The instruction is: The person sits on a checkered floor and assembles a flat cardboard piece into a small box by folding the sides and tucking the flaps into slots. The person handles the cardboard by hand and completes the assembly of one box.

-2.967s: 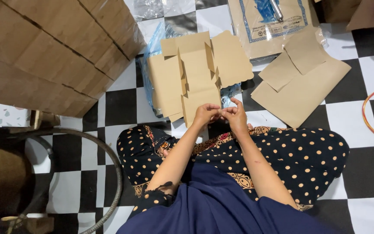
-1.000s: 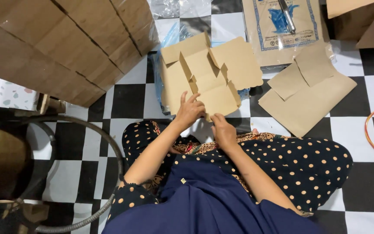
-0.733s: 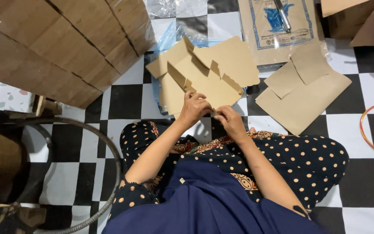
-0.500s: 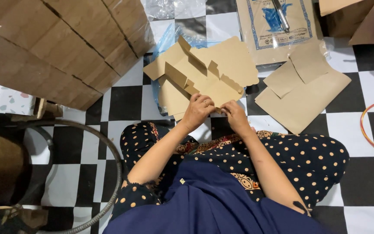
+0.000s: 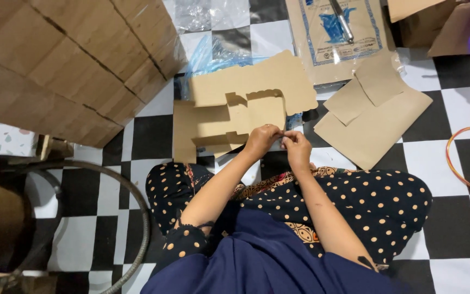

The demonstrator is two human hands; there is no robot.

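A flat brown die-cut cardboard box blank (image 5: 235,106) with flaps and cut-outs is held up over the checkered floor in front of my knees. My left hand (image 5: 262,140) pinches its near edge with closed fingers. My right hand (image 5: 297,148) pinches the same edge right beside it, and the two hands touch. My legs in dark dotted cloth are crossed below.
A big corrugated carton (image 5: 61,60) fills the upper left. More brown flat pieces (image 5: 373,111) lie right of the blank. A plastic-wrapped printed packet (image 5: 338,38) with a pen lies at the top. An orange cord (image 5: 463,158) curves at right, a metal ring (image 5: 137,212) at left.
The blank has been turned and opened out flatter, its flaps shifting left. Both hands slid together along its near edge and stay pinched on it.
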